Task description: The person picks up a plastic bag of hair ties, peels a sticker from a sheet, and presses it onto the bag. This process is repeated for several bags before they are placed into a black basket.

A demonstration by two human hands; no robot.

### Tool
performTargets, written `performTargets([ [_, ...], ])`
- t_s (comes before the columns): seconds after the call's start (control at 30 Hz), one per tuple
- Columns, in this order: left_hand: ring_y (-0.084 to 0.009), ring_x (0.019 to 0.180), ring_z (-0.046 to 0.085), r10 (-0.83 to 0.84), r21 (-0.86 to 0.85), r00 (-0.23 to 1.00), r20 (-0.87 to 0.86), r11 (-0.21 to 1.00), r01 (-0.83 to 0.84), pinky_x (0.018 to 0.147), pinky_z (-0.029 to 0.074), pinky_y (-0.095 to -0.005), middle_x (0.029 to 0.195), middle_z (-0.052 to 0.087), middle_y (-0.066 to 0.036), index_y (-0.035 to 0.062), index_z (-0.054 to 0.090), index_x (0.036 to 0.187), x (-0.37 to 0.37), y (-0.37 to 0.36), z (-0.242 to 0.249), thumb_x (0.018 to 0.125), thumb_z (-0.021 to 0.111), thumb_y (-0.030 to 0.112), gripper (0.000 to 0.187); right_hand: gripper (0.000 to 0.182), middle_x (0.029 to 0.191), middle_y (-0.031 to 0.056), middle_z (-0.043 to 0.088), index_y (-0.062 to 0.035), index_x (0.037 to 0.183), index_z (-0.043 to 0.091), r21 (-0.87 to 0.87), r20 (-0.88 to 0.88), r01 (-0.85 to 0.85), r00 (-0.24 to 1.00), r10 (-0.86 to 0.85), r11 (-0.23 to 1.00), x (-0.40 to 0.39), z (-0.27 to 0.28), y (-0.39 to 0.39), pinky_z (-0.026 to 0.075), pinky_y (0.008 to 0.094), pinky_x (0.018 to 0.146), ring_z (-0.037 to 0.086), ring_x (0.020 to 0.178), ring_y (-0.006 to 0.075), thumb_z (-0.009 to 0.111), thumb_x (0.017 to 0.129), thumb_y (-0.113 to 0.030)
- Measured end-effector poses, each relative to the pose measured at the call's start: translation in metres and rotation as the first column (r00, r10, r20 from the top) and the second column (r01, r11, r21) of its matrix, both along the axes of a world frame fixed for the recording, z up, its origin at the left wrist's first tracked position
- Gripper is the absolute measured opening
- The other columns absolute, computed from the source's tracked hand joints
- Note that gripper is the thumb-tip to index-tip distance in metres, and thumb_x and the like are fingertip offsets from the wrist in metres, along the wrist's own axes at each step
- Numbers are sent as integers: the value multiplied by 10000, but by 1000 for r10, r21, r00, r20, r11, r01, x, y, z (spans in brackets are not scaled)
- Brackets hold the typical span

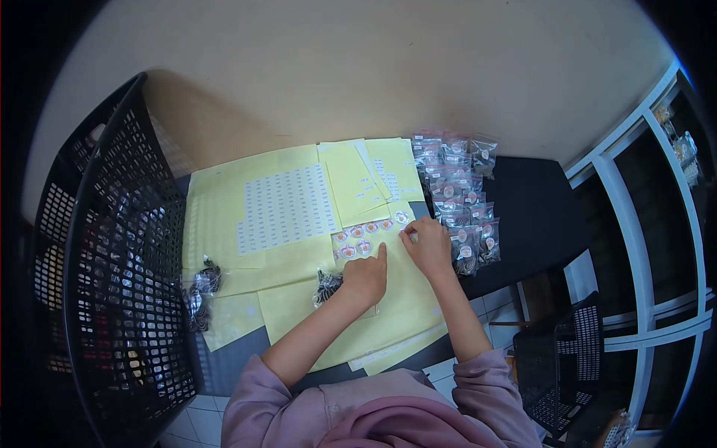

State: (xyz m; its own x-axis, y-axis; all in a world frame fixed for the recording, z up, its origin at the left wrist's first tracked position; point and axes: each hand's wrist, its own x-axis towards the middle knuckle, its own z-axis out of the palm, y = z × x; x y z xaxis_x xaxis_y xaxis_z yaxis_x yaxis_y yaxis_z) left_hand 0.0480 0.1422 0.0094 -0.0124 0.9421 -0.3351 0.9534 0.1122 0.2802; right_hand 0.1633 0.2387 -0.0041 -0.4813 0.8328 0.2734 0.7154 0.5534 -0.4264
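My left hand [366,279] rests on a pale yellow sticker sheet [411,287], its index finger stretched out on the paper and its other fingers curled. Beside it, partly under the hand, lies a clear plastic bag [327,287] with dark contents. My right hand [429,246] is at the sheet's right side, thumb and index finger pinched together; what is between them is too small to make out. Just above those fingertips is a round sticker [402,217]. More round stickers [364,246] with orange centres sit in rows left of my fingers.
Clear zip bags [457,187] with round labels lie in rows at the right on the black table [530,216]. A yellow sheet of small white labels [287,209] lies left. Another bag [203,291] lies near a tall black basket [112,246]. A dark crate [556,366] stands lower right.
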Motion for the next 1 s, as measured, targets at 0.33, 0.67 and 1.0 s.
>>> performTargets([
  [0.33, -273, 660, 609, -28, -41, 999, 40, 999, 30, 583, 469, -386, 749, 607, -151, 5, 205, 1321, -4, 2, 2, 685, 471, 49, 691, 106, 724, 149, 582, 5, 704, 588, -181, -83, -45, 996, 30, 983, 5, -7, 12, 445, 394, 642, 570, 690, 309, 586, 728, -98],
  [0.67, -276, 657, 606, -29, -64, 999, 44, 997, 32, 590, 471, -385, 743, 606, -142, 2, 195, 1322, -3, 2, 6, 690, 473, 50, 692, 95, 786, 187, 565, 33, 785, 530, -208, -33, -35, 999, 28, 978, 8, -4, 14, 429, 414, 659, 551, 754, 350, 520, 774, -60],
  [1.0, -275, 684, 604, -23, -86, 999, 45, 996, 27, 611, 470, -387, 786, 604, -148, 8, 180, 1326, -4, 2, 7, 701, 462, 50, 687, 68, 785, 195, 546, 44, 773, 512, -143, -142, -13, 990, -7, 990, 23, -10, 31, 423, 415, 658, 539, 731, 361, 485, 780, -18],
])
